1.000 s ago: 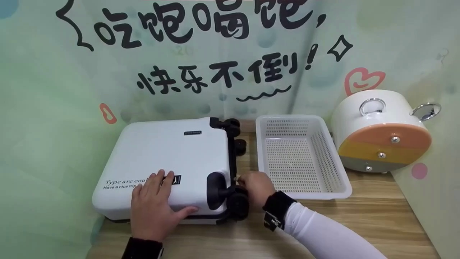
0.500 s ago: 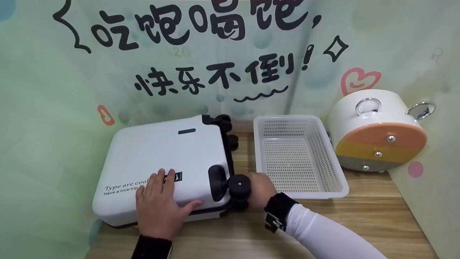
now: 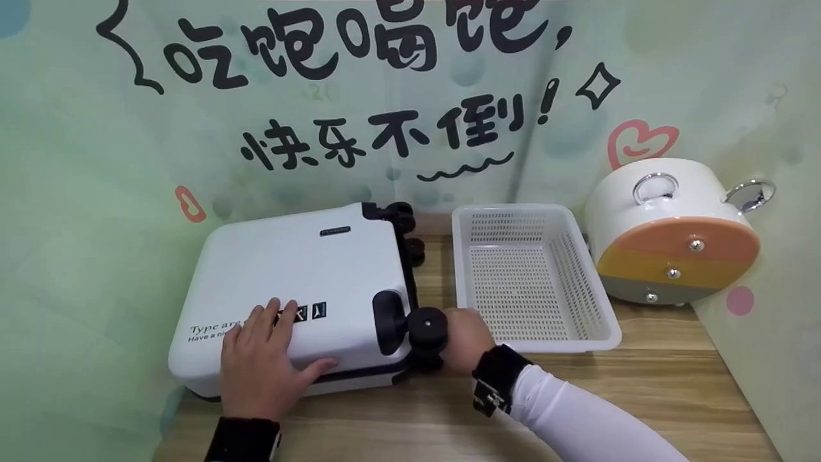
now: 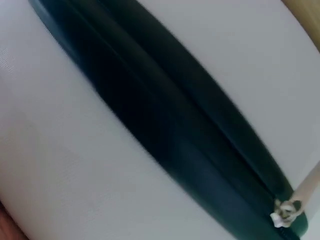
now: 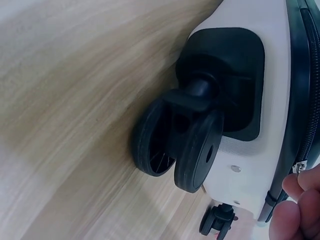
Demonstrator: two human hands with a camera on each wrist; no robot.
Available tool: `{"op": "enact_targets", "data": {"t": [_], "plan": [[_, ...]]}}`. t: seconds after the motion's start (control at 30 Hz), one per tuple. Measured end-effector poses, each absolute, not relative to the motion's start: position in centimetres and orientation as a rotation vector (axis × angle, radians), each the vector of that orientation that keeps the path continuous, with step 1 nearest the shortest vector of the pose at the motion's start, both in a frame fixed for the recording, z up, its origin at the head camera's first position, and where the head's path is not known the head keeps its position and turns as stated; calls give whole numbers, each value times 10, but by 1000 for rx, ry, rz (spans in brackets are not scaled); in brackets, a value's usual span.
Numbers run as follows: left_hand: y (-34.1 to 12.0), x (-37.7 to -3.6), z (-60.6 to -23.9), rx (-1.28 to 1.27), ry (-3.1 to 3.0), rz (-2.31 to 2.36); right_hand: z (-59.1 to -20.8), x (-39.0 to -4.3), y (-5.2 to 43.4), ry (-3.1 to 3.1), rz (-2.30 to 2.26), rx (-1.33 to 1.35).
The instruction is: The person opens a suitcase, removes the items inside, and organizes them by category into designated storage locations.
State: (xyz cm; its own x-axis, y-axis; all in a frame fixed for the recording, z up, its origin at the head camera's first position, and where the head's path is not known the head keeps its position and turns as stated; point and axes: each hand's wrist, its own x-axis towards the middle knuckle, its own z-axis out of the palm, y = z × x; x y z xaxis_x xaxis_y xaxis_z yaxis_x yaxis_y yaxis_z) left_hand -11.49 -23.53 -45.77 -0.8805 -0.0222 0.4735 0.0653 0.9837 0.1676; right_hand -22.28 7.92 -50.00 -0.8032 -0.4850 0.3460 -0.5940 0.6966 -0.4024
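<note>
A white hard-shell suitcase [image 3: 288, 276] lies flat in the head view, its wheels facing right. My left hand [image 3: 256, 366] rests on the top of its shell with fingers spread, the thumb along the near edge. Past the near wheel [image 3: 428, 324], my right hand [image 3: 466, 340] is at the wheel end, its fingers hidden there. In the right wrist view, the thumb and fingers [image 5: 295, 185] pinch at a small metal zipper pull [image 5: 299, 167] on the dark zipper band. The left wrist view shows the side band [image 4: 165, 115] and another zipper pull [image 4: 286, 212].
A white perforated plastic basket [image 3: 539, 343] stands close to the right of the suitcase, beside my right hand. Further right is a white container [image 3: 680, 231] with metal ring handles and striped drawers. A printed backdrop [image 3: 359, 167] rises behind the wooden table [image 3: 673, 372].
The suitcase has turned slightly, its near wheel end lifting and its wheel swivelling into view. My left hand has slid left over the shell, uncovering more of the sticker. The right hand stays there.
</note>
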Motion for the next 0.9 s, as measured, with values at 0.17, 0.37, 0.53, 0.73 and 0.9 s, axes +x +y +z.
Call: {"op": "enact_targets", "data": {"t": [0.17,0.37,0.53,0.73,0.9], "plan": [[-231,-112,-460,9,-2631,-251,-498,-219,80,-2692,749,864],[-219,-110,-456,74,-2648,-252,-497,-216,79,-2727,781,771],[-209,-108,-456,138,-2676,-242,-499,-215,80,-2762,867,691],[-201,-107,-452,161,-2701,-255,-501,-210,82,-2748,935,643],[-212,-107,-445,107,-2721,-327,-504,-207,83,-2707,846,671]]}}
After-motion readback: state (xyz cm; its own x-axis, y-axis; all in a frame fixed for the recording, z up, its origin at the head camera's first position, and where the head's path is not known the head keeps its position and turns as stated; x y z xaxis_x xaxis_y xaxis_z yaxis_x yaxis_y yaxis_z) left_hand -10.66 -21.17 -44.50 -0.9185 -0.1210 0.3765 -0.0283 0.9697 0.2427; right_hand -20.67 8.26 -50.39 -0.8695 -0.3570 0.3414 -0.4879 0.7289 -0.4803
